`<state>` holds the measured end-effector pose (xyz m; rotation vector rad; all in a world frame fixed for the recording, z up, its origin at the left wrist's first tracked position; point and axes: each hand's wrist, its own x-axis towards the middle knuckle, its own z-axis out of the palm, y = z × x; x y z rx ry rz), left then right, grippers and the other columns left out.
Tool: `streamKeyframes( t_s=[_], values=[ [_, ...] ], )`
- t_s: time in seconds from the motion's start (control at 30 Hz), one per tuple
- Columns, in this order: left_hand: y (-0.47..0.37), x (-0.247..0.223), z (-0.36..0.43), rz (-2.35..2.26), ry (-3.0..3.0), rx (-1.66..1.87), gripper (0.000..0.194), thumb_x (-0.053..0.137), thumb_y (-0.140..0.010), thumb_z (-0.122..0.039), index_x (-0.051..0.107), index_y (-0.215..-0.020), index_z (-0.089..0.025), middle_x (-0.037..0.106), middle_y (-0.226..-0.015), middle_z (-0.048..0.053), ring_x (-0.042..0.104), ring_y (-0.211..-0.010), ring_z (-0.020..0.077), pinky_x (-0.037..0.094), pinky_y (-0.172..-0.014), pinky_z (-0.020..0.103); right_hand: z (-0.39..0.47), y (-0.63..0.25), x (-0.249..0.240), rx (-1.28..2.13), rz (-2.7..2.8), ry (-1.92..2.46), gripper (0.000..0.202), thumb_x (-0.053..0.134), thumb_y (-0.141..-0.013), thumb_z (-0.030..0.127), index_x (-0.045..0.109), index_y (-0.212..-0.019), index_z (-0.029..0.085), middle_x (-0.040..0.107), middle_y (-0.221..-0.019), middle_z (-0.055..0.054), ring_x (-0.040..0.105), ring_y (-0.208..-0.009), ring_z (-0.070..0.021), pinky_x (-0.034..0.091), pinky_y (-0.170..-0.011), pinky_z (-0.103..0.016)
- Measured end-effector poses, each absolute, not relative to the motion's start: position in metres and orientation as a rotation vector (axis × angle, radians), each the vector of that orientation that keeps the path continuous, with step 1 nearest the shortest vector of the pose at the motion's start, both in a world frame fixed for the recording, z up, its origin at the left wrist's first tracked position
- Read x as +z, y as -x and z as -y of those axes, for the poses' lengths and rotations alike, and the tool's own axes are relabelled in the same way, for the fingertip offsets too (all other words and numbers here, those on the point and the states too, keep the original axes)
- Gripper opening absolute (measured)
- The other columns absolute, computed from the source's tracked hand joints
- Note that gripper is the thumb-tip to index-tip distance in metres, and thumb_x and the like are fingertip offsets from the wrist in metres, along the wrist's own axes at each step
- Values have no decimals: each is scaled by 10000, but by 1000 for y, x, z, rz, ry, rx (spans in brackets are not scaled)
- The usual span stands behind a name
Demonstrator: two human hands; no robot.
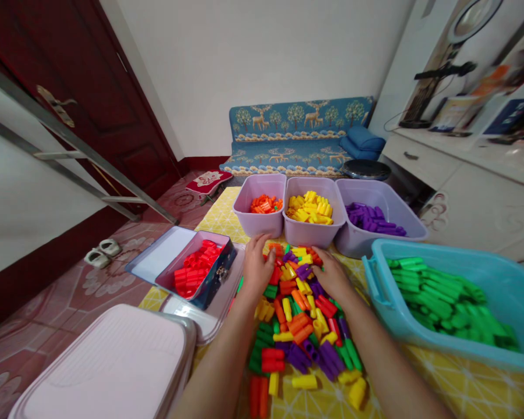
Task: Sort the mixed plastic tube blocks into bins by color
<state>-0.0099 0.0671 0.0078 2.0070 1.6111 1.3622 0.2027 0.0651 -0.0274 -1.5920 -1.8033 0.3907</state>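
Observation:
A loose pile of plastic building pieces (pixel 300 326) in red, orange, yellow, green and purple lies on the yellow patterned tablecloth (pixel 445 381). At the far left edge of the pile is my left hand (pixel 258 267), its thumb apart from the fingers. My right hand (pixel 330 273) rests on the far right edge, fingers spread and touching purple and red pieces. Both hands are open around the far end of the pile, and neither visibly grips a piece. Some fingertips are hidden among the pieces.
Behind the pile stand lilac bins of orange (pixel 259 225), yellow (pixel 312 234) and purple pieces (pixel 358 244). A blue tub (pixel 375 291) of green pieces is right. Left are an open box (pixel 213 288) of red pieces and pale lids (pixel 109 361). A sofa (pixel 283 151) stands beyond.

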Motion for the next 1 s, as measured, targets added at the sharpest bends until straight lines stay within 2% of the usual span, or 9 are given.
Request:
streamKeyframes(
  t_s=[0.13, 0.23, 0.4, 0.57, 0.67, 0.77, 0.9, 1.0],
  values=[
    [5, 2, -77, -1684, -2111, 958, 399, 626, -781, -214, 643, -1175, -154, 597, -1235, 184, 558, -1163, 322, 424, -1002, 485, -65, -203, -22, 367, 1891, 1643, 440, 580, -757, 156, 648, -1188, 206, 635, -1175, -117, 558, -1129, -278, 400, -1016, -423],
    [2, -1, -78, -1608, -2153, 808, 406, 607, -776, -174, 647, -1180, -173, 664, -1157, 159, 639, -1043, 290, 480, -937, 441, -65, -202, -19, 418, 1880, 1643, 443, 621, -725, 184, 656, -1166, 183, 640, -1131, -128, 571, -1090, -279, 419, -987, -420],
    [-3, 4, -70, -1293, -2145, 832, 483, 561, -710, -35, 663, -1149, -210, 712, -1114, 70, 663, -1004, 220, 501, -931, 370, -60, -196, -14, 838, 1675, 1449, 573, 566, -645, 91, 606, -1208, 192, 672, -1126, -75, 620, -1022, -224, 458, -944, -399],
    [-6, 18, -45, -1068, -2065, 919, 543, 564, -716, -34, 627, -1222, -222, 668, -1207, 78, 618, -1108, 232, 459, -999, 397, -45, -192, 2, 1227, 1468, 1190, 569, 572, -612, 82, 619, -1167, 197, 690, -1099, -47, 646, -990, -195, 503, -879, -342],
    [-6, 24, -29, -987, -2032, 985, 589, 577, -708, -14, 605, -1251, -243, 652, -1226, 72, 596, -1134, 232, 440, -1021, 402, -34, -192, 11, 1218, 1550, 1159, 499, 594, -643, 102, 640, -1131, 197, 684, -1116, -53, 643, -991, -203, 510, -860, -349],
    [-6, 24, -19, -972, -2011, 1042, 552, 607, -712, -18, 624, -1218, -238, 673, -1169, 75, 611, -1092, 230, 458, -997, 395, -25, -191, 14, 1113, 1660, 1175, 430, 609, -693, 129, 657, -1114, 201, 669, -1148, -60, 637, -996, -210, 501, -874, -367],
    [-6, 20, -15, -1060, -1938, 1097, 410, 678, -740, -110, 653, -1136, -212, 680, -1146, 84, 614, -1089, 241, 457, -989, 400, -15, -187, 14, 1014, 1654, 1182, 307, 632, -765, 219, 676, -1068, 215, 671, -1132, -57, 617, -1046, -220, 477, -916, -382],
    [-6, 19, -15, -1093, -1860, 1113, 455, 696, -743, -145, 606, -1184, -214, 678, -1135, 78, 628, -1051, 227, 486, -943, 368, -11, -183, 15, 911, 1663, 1195, 286, 676, -763, 269, 686, -1045, 221, 664, -1128, -60, 595, -1072, -225, 452, -947, -385]
  ],
)
